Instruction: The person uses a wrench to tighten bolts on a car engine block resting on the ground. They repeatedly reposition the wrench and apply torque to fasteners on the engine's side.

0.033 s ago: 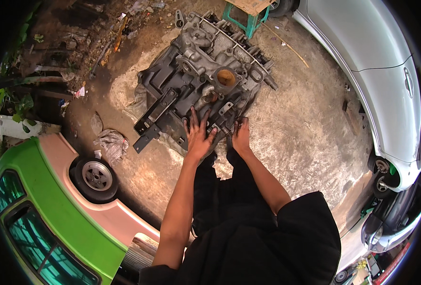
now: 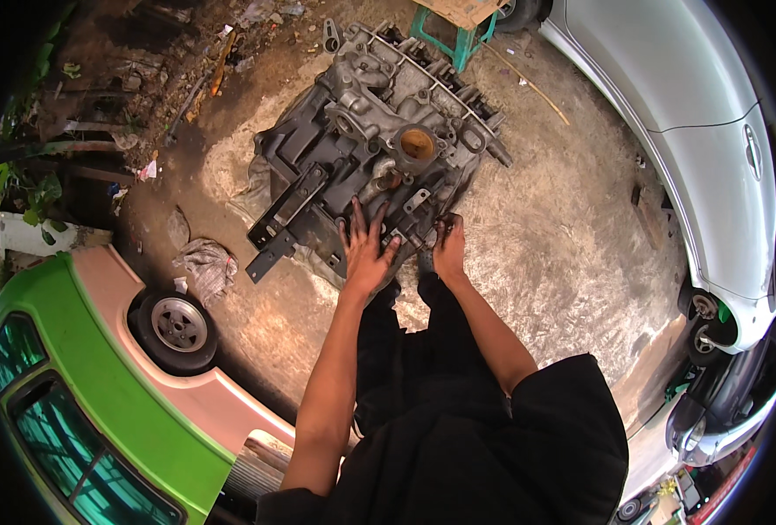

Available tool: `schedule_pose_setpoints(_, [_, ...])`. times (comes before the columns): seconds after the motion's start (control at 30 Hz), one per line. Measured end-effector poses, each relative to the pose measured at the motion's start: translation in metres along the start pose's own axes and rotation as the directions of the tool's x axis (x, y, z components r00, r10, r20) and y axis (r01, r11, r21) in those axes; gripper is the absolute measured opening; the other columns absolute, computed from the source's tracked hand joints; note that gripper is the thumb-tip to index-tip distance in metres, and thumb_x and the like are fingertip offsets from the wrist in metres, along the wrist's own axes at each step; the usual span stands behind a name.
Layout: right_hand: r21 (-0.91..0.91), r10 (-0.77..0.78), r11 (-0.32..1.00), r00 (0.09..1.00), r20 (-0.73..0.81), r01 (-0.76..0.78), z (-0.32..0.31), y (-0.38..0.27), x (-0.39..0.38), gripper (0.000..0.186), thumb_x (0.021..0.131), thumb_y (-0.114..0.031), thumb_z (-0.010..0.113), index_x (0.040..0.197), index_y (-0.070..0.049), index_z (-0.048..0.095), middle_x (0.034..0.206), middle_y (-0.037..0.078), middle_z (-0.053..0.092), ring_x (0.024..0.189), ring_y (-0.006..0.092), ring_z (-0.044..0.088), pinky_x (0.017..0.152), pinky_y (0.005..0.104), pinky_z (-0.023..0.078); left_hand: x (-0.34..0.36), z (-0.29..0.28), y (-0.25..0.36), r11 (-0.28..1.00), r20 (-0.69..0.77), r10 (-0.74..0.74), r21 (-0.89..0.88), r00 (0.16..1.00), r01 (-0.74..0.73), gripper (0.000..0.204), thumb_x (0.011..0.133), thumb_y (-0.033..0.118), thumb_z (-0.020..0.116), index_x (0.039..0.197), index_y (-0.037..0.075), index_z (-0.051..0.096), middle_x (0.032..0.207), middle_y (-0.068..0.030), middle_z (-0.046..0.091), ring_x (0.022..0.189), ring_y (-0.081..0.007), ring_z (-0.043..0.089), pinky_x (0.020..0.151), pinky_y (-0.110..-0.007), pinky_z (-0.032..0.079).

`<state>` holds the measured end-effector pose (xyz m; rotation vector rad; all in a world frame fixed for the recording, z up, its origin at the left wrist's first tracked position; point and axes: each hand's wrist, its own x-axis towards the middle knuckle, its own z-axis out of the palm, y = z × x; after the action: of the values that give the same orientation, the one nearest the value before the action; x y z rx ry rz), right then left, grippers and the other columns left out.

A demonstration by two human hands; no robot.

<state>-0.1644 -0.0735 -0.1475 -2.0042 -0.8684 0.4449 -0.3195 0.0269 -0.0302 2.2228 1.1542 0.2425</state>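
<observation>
A greasy engine (image 2: 307, 144) with grey metal castings and black covers lies on the ground in front of me. Its round intake opening (image 2: 417, 144) looks orange-brown inside. My left hand (image 2: 367, 255) rests on the near side of it, fingers spread and holding nothing. Left of that hand, a dark metal bracket (image 2: 285, 214) sticks out from the engine. At the near right edge of the engine, my right hand (image 2: 448, 251) has its fingers curled in against small parts. Whatever lies between those fingertips is hidden. Both hands have dark, grease-stained fingers.
A green and pink vehicle (image 2: 112, 350) stands at the lower left, a silver car (image 2: 694, 114) on the right. Behind the engine is a green-legged stool (image 2: 461, 39). A crumpled plastic bag (image 2: 210, 264) and a thin stick (image 2: 528, 85) lie on the ground.
My right hand has shifted slightly upward and to the right, its fingers bent a little differently. My left hand and the engine have stayed in place.
</observation>
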Motion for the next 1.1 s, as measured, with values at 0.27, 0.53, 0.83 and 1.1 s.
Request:
schedule_pose_setpoints(0.27, [0.776, 0.513, 0.356, 0.803, 0.304, -0.521, 0.004, 0.067, 0.054, 0.019, 0.102, -0.017, 0.052, 0.108, 0.0, 0.048, 0.09, 0.017, 0.063, 0.072, 0.0295, 0.067, 0.067, 0.0409, 0.056, 0.001, -0.002, 0.001, 1.0, -0.01, -0.001, -0.012, 1.0, 0.0, 0.067, 0.093, 0.044, 0.059, 0.153, 0.03, 0.033, 0.165, -0.0151, 0.0, 0.146, -0.042, 0.021, 0.121, -0.052, 0.004])
schedule_pose_setpoints(0.53, [0.56, 0.611, 0.143, 0.518, 0.599, -0.816, 0.02, 0.095, 0.087, 0.018, 0.101, -0.022, 0.049, 0.097, -0.006, 0.052, 0.084, 0.013, 0.063, 0.075, 0.0288, 0.063, 0.07, 0.0418, 0.055, 0.002, -0.004, 0.003, 0.999, 0.022, -0.035, -0.022, 0.999, 0.036, 0.066, 0.093, 0.041, 0.06, 0.152, 0.03, 0.034, 0.165, -0.0151, 0.0, 0.148, -0.0401, 0.02, 0.121, -0.051, 0.003])
schedule_pose_setpoints(0.83, [0.471, 0.59, 0.121, 0.445, 0.674, -0.874, 0.034, 0.101, 0.103, 0.013, 0.098, -0.018, 0.048, 0.093, -0.009, 0.055, 0.075, 0.01, 0.06, 0.06, 0.0233, 0.06, 0.055, 0.0346, 0.052, 0.002, -0.006, 0.003, 0.999, 0.024, -0.03, -0.012, 0.999, 0.03, 0.067, 0.092, 0.038, 0.062, 0.152, 0.03, 0.034, 0.164, -0.0179, 0.001, 0.148, -0.0387, 0.018, 0.121, -0.052, 0.003])
schedule_pose_setpoints(1.1, [0.433, 0.568, 0.09, 0.403, 0.717, -0.897, 0.045, 0.123, 0.106, 0.012, 0.097, -0.016, 0.051, 0.089, -0.009, 0.056, 0.071, 0.009, 0.059, 0.057, 0.0215, 0.06, 0.051, 0.0337, 0.051, 0.003, -0.008, 0.005, 1.0, 0.022, -0.019, -0.019, 1.0, 0.019, 0.067, 0.092, 0.039, 0.062, 0.152, 0.03, 0.034, 0.164, -0.0191, 0.001, 0.148, -0.0392, 0.018, 0.12, -0.053, 0.003])
